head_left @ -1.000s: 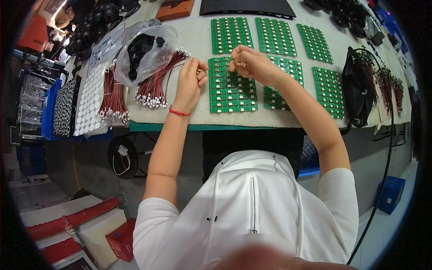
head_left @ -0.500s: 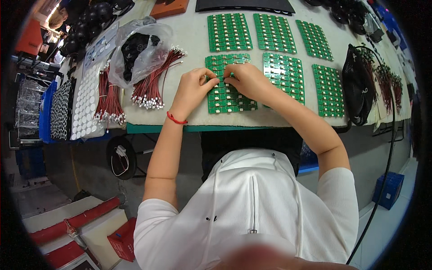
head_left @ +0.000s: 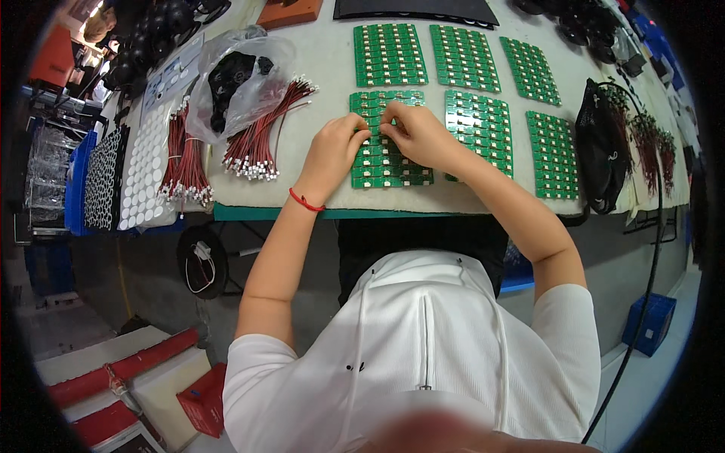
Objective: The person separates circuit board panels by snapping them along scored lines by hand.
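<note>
Both my hands work over a green circuit board panel (head_left: 384, 172) that lies flat at the near edge of the table, with rows of small white connectors on it. My left hand (head_left: 331, 151), a red cord round its wrist, is at the panel's left side with thumb and fingers pinched together. Over the panel's upper middle, my right hand (head_left: 424, 137) is closed in a pinch too. Whatever is between the fingertips of either hand is too small or hidden. Partly under my right forearm is another green panel (head_left: 489, 124), just to the right.
More green panels (head_left: 390, 57) lie behind and to the right. On the left are bundles of red wires (head_left: 260, 143), a clear plastic bag (head_left: 268, 57) and a sheet of white discs (head_left: 143, 177). A black mesh bag (head_left: 596, 151) and a hanging black cable (head_left: 655, 257) are at right.
My hands stay at the same panel and have shifted only slightly; the left wrist has turned a little. The whole view has moved slightly.
</note>
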The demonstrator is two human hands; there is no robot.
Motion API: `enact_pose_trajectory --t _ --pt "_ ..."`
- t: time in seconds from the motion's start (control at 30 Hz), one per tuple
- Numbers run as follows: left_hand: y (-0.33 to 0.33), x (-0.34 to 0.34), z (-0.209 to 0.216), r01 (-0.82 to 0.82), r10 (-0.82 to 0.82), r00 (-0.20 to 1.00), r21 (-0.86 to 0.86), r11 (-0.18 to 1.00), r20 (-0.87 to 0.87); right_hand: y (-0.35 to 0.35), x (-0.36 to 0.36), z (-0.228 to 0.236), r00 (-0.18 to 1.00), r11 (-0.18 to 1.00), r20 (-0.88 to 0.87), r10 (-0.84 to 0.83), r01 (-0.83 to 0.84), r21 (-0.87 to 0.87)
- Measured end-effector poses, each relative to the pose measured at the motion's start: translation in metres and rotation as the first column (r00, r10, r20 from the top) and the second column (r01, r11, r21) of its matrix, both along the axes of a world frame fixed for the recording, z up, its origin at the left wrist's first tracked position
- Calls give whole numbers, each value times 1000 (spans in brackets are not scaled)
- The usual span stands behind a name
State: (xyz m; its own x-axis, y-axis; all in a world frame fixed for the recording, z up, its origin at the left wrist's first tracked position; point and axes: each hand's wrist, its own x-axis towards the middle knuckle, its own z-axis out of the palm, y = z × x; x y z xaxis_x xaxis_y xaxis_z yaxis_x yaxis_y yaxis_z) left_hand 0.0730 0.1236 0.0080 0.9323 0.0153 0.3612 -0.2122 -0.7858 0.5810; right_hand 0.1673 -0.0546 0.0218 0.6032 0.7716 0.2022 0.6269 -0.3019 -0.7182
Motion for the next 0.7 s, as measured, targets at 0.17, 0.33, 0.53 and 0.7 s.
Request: enact_pose_trajectory --t 0.17,0.33,0.53,0.7 --pt "0 2 -2 -8 8 1000 -7 1000 4 2 5 1 997 1000 -72 -18 19 16" --pt "-3 2 -2 -48 49 998 -22 999 39 3 12 2 985 999 -173 15 -23 -42" --pt "-3 0 -3 -98 106 994 -184 978 34 3 20 -1 974 999 -228 7 -14 -29" --pt "14 -4 10 11 -140 990 -966 259 -27 -25 35 34 420 921 -870 258 166 353"
